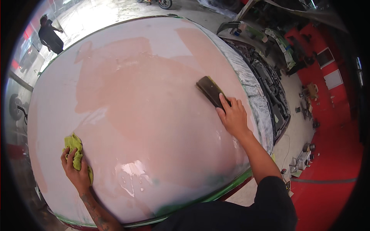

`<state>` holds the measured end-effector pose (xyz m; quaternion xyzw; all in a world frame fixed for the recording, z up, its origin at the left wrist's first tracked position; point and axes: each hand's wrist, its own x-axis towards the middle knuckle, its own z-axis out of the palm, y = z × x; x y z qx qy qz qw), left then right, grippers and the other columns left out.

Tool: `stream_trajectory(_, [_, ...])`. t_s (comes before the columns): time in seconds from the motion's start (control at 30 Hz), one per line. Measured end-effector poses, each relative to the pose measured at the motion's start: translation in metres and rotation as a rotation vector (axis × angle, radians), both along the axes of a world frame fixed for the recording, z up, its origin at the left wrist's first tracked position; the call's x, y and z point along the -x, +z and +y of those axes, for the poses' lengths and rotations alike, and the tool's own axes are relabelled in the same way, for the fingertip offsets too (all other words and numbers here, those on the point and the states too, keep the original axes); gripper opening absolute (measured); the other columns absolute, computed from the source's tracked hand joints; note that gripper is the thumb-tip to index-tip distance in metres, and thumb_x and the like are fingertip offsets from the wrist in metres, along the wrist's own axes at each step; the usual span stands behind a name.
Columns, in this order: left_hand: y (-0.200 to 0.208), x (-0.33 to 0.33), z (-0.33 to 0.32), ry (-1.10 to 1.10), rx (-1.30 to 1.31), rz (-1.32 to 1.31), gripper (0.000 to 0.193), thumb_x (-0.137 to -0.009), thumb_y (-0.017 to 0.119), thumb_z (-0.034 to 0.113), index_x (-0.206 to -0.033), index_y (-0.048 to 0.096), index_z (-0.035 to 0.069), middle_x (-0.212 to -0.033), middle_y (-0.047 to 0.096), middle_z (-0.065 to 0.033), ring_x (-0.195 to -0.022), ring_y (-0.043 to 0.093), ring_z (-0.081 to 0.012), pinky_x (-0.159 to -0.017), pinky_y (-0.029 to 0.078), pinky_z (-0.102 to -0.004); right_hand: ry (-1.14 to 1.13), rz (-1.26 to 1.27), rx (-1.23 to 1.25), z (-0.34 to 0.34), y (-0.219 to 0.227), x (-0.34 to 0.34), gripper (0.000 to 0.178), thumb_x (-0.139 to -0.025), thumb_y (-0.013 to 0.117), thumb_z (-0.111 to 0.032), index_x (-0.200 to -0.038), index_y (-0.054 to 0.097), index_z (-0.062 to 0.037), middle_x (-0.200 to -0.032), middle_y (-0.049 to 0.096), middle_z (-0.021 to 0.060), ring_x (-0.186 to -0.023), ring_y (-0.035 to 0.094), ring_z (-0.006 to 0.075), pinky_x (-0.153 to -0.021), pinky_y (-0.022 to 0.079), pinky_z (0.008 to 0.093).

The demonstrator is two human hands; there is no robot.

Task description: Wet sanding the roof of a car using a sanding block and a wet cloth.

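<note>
A wide car roof (127, 92), patched in pale white and pinkish primer, fills the middle of the view, with wet streaks on it. My right hand (234, 117) grips the near end of a dark sanding block (210, 89), which lies against the right part of the roof. At the lower left, my left hand (76, 171) is closed on a crumpled yellow-green cloth (73, 144) resting on the surface. A shiny puddle (135, 171) with drip trails lies between my arms. Green shows along the roof's near edge.
Whitish masked glass (258, 102) borders the roof on the right, beside an open engine bay (269, 88). A person in dark clothes (50, 34) stands beyond the far left edge. A red wall (335, 127), tools and cans line the right. A motorcycle wheel (165, 3) shows at the top.
</note>
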<state>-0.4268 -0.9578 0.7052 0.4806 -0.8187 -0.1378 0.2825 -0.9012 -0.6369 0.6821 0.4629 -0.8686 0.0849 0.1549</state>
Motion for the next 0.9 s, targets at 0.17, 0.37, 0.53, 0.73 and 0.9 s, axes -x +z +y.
stream_trajectory(0.17, [-0.003, 0.007, 0.003, 0.001, -0.004, 0.048, 0.042, -0.079, 0.067, 0.008, -0.12, 0.071, 0.006, -0.138, 0.056, -0.0164, -0.132, 0.051, -0.0401, -0.112, 0.041, -0.0484, -0.295, 0.005, -0.154, -0.107, -0.003, 0.14, 0.05, -0.102, 0.055, -0.043, -0.14, 0.06, -0.0121, -0.12, 0.064, 0.0194, -0.113, 0.059, 0.0405, -0.093, 0.053, 0.0495])
stream_trajectory(0.37, [0.005, 0.009, 0.004, -0.004, 0.01, -0.024, 0.042, -0.074, 0.074, 0.009, -0.116, 0.073, 0.007, -0.137, 0.057, -0.0162, -0.129, 0.051, -0.0405, -0.109, 0.043, -0.0497, -0.12, -0.095, -0.057, -0.052, -0.017, 0.059, 0.054, -0.1, 0.06, -0.037, -0.148, 0.055, -0.0134, -0.127, 0.061, 0.0198, -0.111, 0.056, 0.0394, -0.094, 0.048, 0.0509])
stream_trajectory(0.53, [0.012, 0.0, 0.007, -0.001, -0.015, -0.059, 0.043, -0.074, 0.077, 0.013, -0.116, 0.072, 0.008, -0.136, 0.057, -0.016, -0.129, 0.051, -0.0405, -0.108, 0.043, -0.0499, 0.065, -0.138, -0.031, -0.003, 0.001, -0.009, 0.055, -0.095, 0.066, -0.023, -0.148, 0.057, -0.013, -0.136, 0.058, 0.0189, -0.114, 0.055, 0.0384, -0.099, 0.046, 0.0481])
stream_trajectory(0.73, [0.009, 0.007, 0.004, -0.039, -0.004, -0.04, 0.042, -0.074, 0.079, 0.015, -0.115, 0.072, 0.008, -0.136, 0.057, -0.0157, -0.129, 0.05, -0.041, -0.108, 0.043, -0.0508, -0.189, -0.15, 0.008, -0.081, -0.018, 0.161, 0.049, -0.1, 0.059, -0.029, -0.146, 0.057, -0.0095, -0.135, 0.062, 0.0216, -0.113, 0.059, 0.0462, -0.101, 0.047, 0.0511])
stream_trajectory(0.9, [0.006, 0.01, 0.004, -0.059, -0.009, -0.029, 0.042, -0.075, 0.079, 0.015, -0.116, 0.073, 0.008, -0.137, 0.057, -0.0154, -0.13, 0.05, -0.0408, -0.109, 0.042, -0.0511, -0.233, -0.077, -0.05, -0.071, -0.031, 0.124, 0.05, -0.101, 0.058, -0.031, -0.147, 0.055, -0.0122, -0.134, 0.063, 0.02, -0.114, 0.059, 0.0445, -0.1, 0.048, 0.0526])
